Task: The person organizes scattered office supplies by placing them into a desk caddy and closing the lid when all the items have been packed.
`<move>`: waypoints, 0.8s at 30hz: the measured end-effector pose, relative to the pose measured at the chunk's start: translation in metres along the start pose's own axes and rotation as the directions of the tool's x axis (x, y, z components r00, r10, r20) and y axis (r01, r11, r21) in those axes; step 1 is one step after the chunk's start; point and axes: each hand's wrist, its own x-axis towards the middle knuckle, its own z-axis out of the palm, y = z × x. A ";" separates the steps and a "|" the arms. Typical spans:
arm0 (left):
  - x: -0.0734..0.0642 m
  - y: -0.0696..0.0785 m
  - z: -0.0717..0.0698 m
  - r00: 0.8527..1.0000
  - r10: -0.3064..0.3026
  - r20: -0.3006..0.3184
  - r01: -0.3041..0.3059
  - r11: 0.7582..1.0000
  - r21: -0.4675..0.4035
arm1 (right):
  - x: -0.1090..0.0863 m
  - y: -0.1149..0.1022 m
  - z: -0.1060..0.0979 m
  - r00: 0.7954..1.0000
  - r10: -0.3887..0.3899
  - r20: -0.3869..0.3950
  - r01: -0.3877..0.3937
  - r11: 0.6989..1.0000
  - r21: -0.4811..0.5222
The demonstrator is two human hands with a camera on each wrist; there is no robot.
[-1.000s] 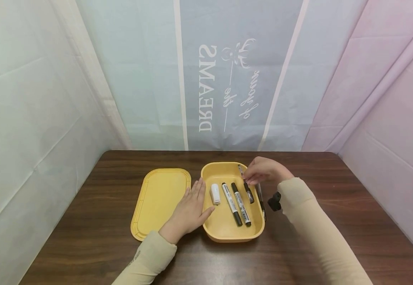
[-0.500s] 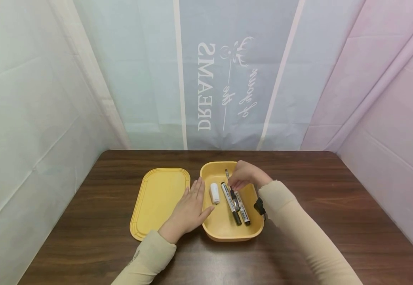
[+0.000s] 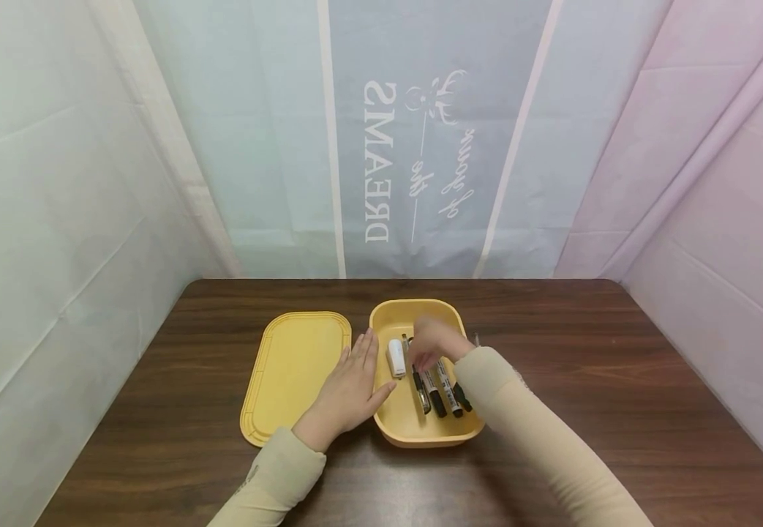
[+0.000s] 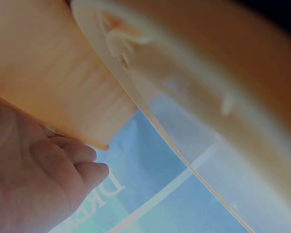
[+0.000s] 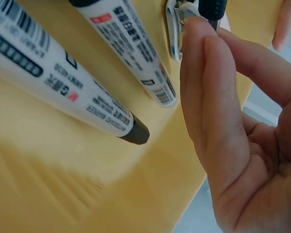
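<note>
A yellow box [image 3: 427, 433] stands on the table. My left hand [image 3: 348, 384] rests with fingers extended along its left rim; the left wrist view shows the fingers [image 4: 82, 162] beside the box wall. Inside the box, my right hand [image 3: 432, 342] pinches a slim pen [image 3: 422, 395] with a black and clear body. In the right wrist view, the pen's black part [image 5: 213, 8] is between thumb and fingertips. Two white markers with black caps [image 3: 448, 391] [image 3: 435, 395] lie just right of the pen. A small white stapler [image 3: 396, 359] lies to its left.
Flat on the dark wooden table [image 3: 177, 417] lies a yellow lid [image 3: 298, 373], left of the box. Another pen [image 3: 476, 339] shows just its tip right of the box, mostly covered by my right sleeve. Fabric hangs [image 3: 276, 146] behind and at both sides.
My right hand has carried the pen leftward across the markers, from the box's right side to between the stapler and the markers. My left hand stays in place.
</note>
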 end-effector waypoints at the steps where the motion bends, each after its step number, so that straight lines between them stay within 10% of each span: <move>1: 0.001 0.000 0.000 1.000 -0.001 0.000 0.001 1.000 -0.003 | 0.001 0.000 0.001 1.000 0.004 0.000 -0.004 1.000 -0.013; 24: 0.012 0.000 -0.009 1.000 -0.015 0.019 0.016 1.000 -0.025 | 0.011 -0.004 -0.003 0.998 0.047 0.049 -0.041 0.994 -0.105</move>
